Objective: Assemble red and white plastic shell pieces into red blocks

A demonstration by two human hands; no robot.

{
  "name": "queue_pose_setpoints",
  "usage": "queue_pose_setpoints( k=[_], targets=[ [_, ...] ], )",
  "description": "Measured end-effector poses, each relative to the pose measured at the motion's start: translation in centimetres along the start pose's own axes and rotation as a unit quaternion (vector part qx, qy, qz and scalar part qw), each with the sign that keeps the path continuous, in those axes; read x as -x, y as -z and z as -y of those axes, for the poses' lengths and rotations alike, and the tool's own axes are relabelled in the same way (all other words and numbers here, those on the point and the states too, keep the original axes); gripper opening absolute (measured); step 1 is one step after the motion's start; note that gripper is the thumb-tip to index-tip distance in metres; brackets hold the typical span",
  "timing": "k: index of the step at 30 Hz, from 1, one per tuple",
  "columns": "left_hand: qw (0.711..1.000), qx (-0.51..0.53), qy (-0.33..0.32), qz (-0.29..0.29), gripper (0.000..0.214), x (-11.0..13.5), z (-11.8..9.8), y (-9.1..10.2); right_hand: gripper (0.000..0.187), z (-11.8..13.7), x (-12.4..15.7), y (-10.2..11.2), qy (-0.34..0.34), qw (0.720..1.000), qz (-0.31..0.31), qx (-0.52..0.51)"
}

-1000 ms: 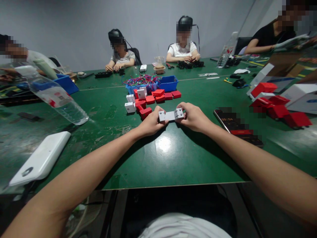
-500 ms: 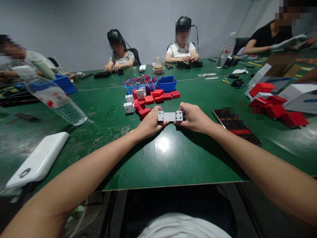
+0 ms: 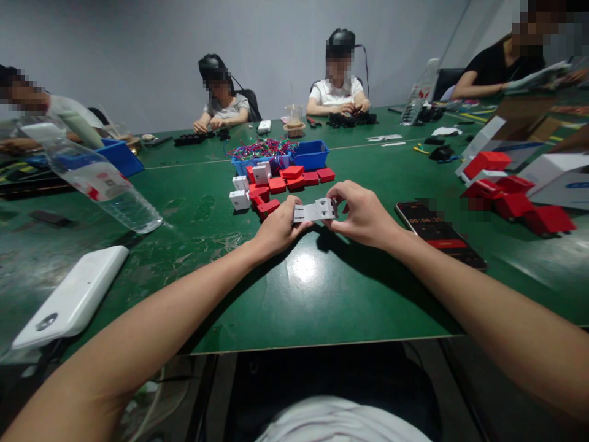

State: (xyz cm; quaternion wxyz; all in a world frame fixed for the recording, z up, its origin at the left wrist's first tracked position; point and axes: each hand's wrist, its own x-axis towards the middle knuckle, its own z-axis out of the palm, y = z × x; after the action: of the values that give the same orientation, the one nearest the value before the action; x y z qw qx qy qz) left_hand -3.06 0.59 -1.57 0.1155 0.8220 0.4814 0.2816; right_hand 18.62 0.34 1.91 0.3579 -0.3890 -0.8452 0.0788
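A small white plastic part with a flat middle and a raised block with holes at its right end is held just above the green table. My left hand pinches its left end between thumb and fingers, and they cover part of it. At the right end, my right hand curls its thumb and index finger around the block; the exact contact is hard to see. Just beyond my left hand lie several red plastic boxes and white blocks.
Blue bins, one with coloured wires, stand behind the boxes. A phone lies right, a white power bank and a water bottle left. More red boxes sit far right. Several people work around the table.
The white part has turned and tilted, its right end now higher and its left end looking flatter. My right hand has lifted slightly and shifted its fingers; my left hand stays in place.
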Motion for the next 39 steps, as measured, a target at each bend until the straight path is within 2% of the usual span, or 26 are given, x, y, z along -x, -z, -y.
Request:
queue_pose_setpoints(
  k=[6,14,21,25,31,39],
  targets=[
    [1.000,0.004,-0.011,0.002,0.037,-0.05,0.21,-0.13,0.025,-0.03,0.12,-0.18,0.005,1.000,-0.006,-0.008],
    [1.000,0.008,-0.015,0.004,0.034,-0.04,0.12,-0.02,0.032,-0.41,0.22,-0.53,-0.003,0.999,0.043,0.021],
    [1.000,0.015,-0.021,0.001,0.034,-0.05,0.20,-0.04,0.029,-0.59,0.27,-0.54,-0.003,0.999,0.048,0.018],
    [0.999,-0.003,-0.037,-0.033,0.032,-0.14,0.40,-0.22,0.024,-0.52,0.27,-0.46,-0.034,0.999,0.038,0.001],
    [0.999,0.036,-0.012,-0.009,0.033,-0.14,0.33,-0.11,0.023,-0.32,0.26,-0.41,-0.028,1.000,0.009,-0.001],
    [0.999,0.031,-0.008,-0.011,0.032,-0.04,0.01,-0.08,0.023,-0.23,0.19,-0.23,0.000,1.000,0.000,0.000]
  ],
)
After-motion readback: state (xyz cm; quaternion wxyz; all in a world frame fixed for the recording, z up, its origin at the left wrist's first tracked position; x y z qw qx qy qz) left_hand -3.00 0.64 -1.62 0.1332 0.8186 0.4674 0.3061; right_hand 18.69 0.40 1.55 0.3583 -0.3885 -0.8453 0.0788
